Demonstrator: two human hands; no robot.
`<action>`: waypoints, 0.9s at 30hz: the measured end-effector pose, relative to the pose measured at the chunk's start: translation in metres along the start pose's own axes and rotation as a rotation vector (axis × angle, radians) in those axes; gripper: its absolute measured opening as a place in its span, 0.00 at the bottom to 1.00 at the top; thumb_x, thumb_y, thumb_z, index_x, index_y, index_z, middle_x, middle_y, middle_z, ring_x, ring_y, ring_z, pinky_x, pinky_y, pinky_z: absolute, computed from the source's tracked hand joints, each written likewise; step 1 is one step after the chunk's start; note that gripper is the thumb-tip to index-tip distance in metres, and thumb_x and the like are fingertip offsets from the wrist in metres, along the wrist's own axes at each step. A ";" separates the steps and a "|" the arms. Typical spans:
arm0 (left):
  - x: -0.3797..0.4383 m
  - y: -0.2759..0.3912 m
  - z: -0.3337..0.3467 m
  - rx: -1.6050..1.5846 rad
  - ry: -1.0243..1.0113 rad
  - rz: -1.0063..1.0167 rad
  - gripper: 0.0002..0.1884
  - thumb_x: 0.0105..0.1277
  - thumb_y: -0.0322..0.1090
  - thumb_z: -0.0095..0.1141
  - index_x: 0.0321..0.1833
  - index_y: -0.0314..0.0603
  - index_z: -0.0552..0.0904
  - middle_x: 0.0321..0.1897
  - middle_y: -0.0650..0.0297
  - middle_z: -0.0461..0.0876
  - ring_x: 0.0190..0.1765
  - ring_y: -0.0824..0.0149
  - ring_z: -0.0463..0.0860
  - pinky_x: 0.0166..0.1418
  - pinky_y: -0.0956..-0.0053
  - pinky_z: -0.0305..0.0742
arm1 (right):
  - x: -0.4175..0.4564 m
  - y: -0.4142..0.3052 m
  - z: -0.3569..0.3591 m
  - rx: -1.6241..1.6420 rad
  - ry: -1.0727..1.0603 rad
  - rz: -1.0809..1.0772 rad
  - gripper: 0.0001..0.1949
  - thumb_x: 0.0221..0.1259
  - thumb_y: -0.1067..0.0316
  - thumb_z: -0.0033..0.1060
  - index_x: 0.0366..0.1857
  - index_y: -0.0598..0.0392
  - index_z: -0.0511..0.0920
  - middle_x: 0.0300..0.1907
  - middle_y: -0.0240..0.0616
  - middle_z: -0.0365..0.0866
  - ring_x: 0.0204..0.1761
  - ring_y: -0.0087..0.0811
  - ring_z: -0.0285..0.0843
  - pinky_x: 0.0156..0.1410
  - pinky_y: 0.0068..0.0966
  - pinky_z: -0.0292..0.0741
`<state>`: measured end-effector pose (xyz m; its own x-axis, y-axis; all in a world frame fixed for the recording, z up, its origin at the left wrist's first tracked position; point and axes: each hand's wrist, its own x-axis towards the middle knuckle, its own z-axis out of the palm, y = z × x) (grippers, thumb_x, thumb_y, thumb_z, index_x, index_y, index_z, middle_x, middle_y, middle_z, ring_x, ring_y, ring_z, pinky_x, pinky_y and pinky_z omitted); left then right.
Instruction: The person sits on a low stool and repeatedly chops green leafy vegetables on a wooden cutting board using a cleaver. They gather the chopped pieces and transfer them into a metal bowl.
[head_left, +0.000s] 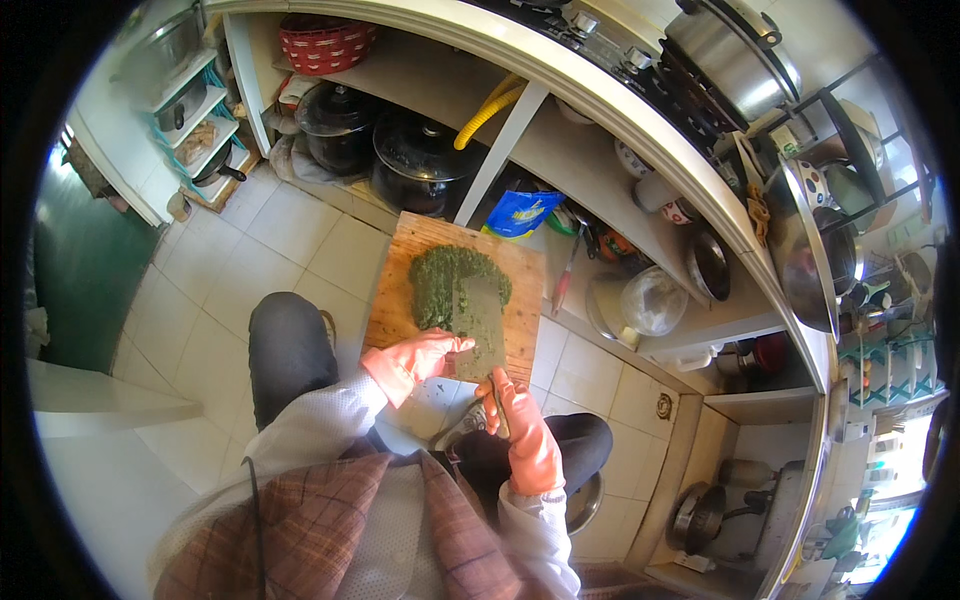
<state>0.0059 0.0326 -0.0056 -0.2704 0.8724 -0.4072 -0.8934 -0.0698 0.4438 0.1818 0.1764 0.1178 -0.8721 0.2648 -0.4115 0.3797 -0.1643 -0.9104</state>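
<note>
My right hand (521, 420), in a pink-orange rubber glove, is wrapped around the handle of a cleaver. The broad cleaver blade (480, 337) lies over the wooden cutting board (525, 262), with bits of green stuck to its face. Finely chopped dark greens (435, 289) form a flat mound on the board, and the blade's far end overlaps that mound. My left hand (416, 364), gloved alike, is at the board's near left part. Its fingertips reach the blade's left edge; whether they pinch anything is not clear.
Black lidded pots (424, 165) stand in the low cabinet beyond the board, near a blue packet (523, 212). A red-handled tool (564, 277) leans right of it. Overhead run the counter and a stove with a steel pot (731, 60). My knee (292, 352) flanks the board.
</note>
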 end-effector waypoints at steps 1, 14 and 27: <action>0.003 0.004 0.001 -0.003 0.019 0.000 0.14 0.78 0.38 0.63 0.57 0.35 0.85 0.54 0.58 0.88 0.56 0.60 0.88 0.62 0.56 0.85 | -0.009 -0.008 0.001 -0.001 -0.007 -0.027 0.32 0.83 0.38 0.45 0.50 0.66 0.80 0.29 0.33 0.74 0.30 0.26 0.70 0.42 0.23 0.69; 0.056 0.035 -0.030 -0.031 0.388 0.071 0.17 0.80 0.50 0.59 0.58 0.46 0.83 0.57 0.63 0.89 0.58 0.65 0.86 0.66 0.61 0.80 | -0.038 -0.042 0.002 -0.075 0.067 0.147 0.30 0.84 0.42 0.46 0.43 0.66 0.82 0.20 0.34 0.73 0.19 0.32 0.71 0.28 0.29 0.71; 0.021 0.069 0.002 0.695 0.337 0.110 0.17 0.81 0.46 0.51 0.59 0.39 0.80 0.56 0.56 0.81 0.60 0.61 0.78 0.66 0.65 0.75 | -0.013 0.017 -0.030 0.092 0.086 0.358 0.22 0.82 0.52 0.52 0.46 0.66 0.81 0.23 0.36 0.74 0.18 0.33 0.72 0.27 0.32 0.73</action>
<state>-0.0603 0.0468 0.0184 -0.5382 0.6763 -0.5030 -0.4556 0.2686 0.8487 0.2087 0.1987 0.1060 -0.6584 0.2538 -0.7086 0.6231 -0.3444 -0.7023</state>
